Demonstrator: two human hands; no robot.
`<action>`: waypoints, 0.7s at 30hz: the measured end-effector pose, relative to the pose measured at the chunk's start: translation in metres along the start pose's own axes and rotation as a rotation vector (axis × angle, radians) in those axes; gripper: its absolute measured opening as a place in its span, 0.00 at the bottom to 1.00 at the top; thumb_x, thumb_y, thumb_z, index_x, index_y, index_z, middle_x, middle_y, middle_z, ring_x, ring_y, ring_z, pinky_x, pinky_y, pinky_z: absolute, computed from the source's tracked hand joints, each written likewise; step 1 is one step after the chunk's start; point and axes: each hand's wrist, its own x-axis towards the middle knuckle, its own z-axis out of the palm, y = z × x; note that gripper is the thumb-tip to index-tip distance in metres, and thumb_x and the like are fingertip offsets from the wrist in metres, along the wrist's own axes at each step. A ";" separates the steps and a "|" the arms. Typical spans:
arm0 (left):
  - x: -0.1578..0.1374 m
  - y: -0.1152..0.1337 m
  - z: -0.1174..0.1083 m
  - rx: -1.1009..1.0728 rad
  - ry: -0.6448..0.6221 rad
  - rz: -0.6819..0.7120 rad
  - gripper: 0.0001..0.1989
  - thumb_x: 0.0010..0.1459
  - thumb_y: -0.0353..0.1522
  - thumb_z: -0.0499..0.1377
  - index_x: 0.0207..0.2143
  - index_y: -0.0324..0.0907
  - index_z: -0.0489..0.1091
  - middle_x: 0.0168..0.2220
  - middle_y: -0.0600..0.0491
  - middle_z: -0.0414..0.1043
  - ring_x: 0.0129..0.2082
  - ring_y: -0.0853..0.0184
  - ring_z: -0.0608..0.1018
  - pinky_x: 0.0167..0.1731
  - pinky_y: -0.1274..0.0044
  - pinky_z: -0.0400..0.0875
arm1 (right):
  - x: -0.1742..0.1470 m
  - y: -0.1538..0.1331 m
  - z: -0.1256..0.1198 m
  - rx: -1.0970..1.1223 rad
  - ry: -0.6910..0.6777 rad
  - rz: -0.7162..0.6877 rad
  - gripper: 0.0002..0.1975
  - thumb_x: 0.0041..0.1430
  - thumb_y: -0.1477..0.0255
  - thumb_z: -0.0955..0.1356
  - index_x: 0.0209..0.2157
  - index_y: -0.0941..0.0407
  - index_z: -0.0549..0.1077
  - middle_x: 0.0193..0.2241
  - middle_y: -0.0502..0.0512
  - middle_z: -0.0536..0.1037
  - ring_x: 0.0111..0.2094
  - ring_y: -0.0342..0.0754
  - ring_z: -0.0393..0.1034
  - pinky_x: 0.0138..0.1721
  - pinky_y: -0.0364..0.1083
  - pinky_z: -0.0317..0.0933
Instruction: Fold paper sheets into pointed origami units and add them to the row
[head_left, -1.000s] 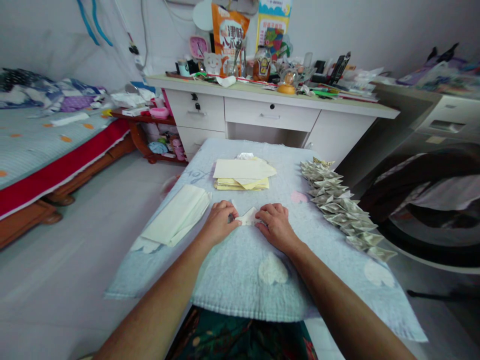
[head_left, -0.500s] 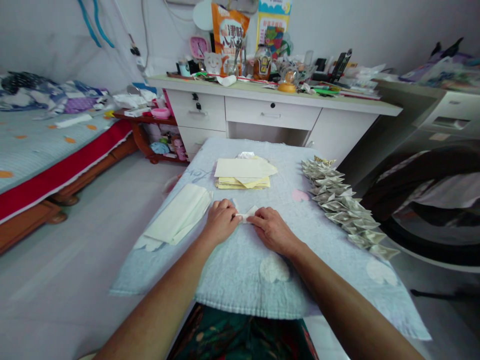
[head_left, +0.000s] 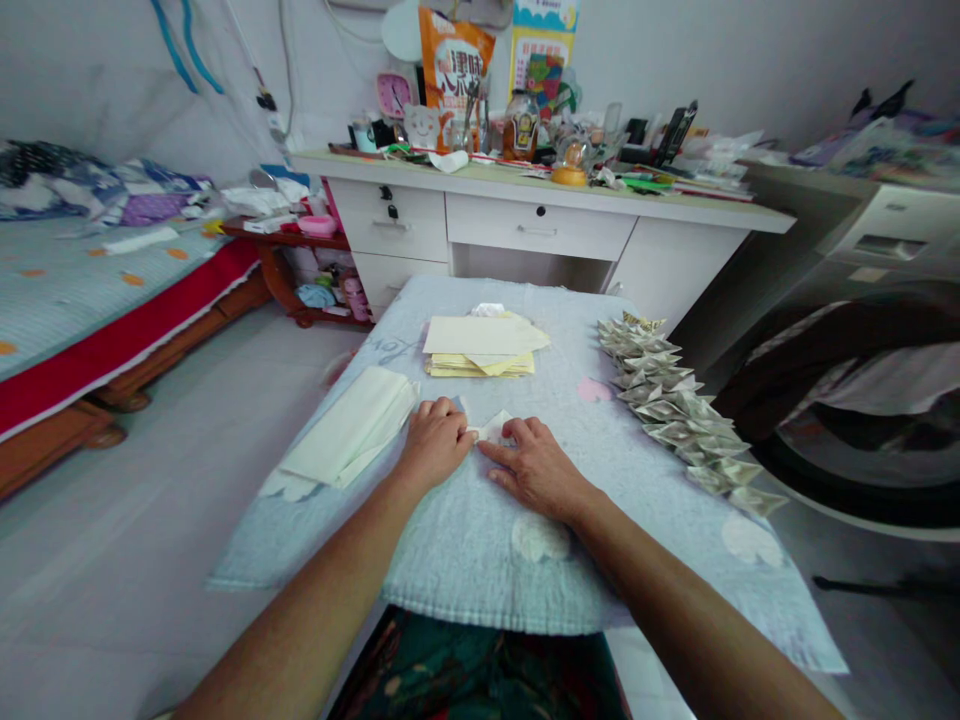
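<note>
A small folded strip of pale paper (head_left: 491, 427) lies low over the cloth-covered table, between my two hands. My left hand (head_left: 439, 440) is closed on its left end, thumb pressed near the middle fold. On the other side, my right hand (head_left: 540, 468) reaches in with its fingers spread. Its forefinger points to the fold and its fingertips are at the paper's right part. Under the right palm, the fingers' undersides are hidden. To the left of my left hand is a stack of pale paper sheets (head_left: 349, 425).
Another stack of yellowish paper (head_left: 484, 345) lies farther back. A long row of folded grey paper pieces (head_left: 667, 400) runs down the right side. Beyond the table (head_left: 450, 585) stands a cluttered white desk (head_left: 540, 225); a bed (head_left: 97, 290) is left and a washing machine (head_left: 885, 300) right.
My right hand's fingers have loosened and spread from their pinch on the paper, the forefinger moving toward the left thumb. My left hand keeps its hold. The whole view has shifted slightly.
</note>
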 end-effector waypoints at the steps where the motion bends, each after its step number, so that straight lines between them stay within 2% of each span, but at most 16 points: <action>1: 0.000 -0.001 0.001 -0.001 0.003 0.003 0.10 0.57 0.37 0.57 0.26 0.42 0.69 0.37 0.49 0.67 0.41 0.59 0.66 0.44 0.68 0.60 | 0.000 0.000 0.001 -0.004 0.003 0.003 0.22 0.64 0.59 0.61 0.57 0.50 0.68 0.46 0.62 0.66 0.46 0.54 0.56 0.49 0.54 0.53; 7: -0.001 -0.004 0.002 0.001 0.047 0.016 0.04 0.57 0.34 0.56 0.32 0.43 0.68 0.37 0.50 0.67 0.40 0.60 0.67 0.43 0.69 0.59 | 0.001 0.001 0.006 -0.028 0.006 0.000 0.24 0.63 0.56 0.61 0.57 0.50 0.68 0.46 0.63 0.65 0.45 0.55 0.56 0.49 0.54 0.52; 13: -0.002 -0.004 0.002 0.015 0.054 0.022 0.04 0.57 0.34 0.56 0.33 0.43 0.67 0.37 0.50 0.67 0.40 0.59 0.66 0.42 0.69 0.59 | 0.005 -0.004 0.006 -0.093 -0.013 0.014 0.26 0.63 0.54 0.61 0.59 0.48 0.65 0.44 0.63 0.66 0.44 0.56 0.57 0.47 0.55 0.53; 21: -0.002 -0.003 0.003 0.020 0.037 0.007 0.06 0.57 0.34 0.57 0.39 0.47 0.68 0.39 0.51 0.67 0.41 0.59 0.66 0.42 0.69 0.58 | 0.003 0.002 0.005 -0.076 -0.010 0.004 0.20 0.64 0.61 0.63 0.56 0.49 0.69 0.46 0.61 0.67 0.45 0.54 0.58 0.48 0.52 0.54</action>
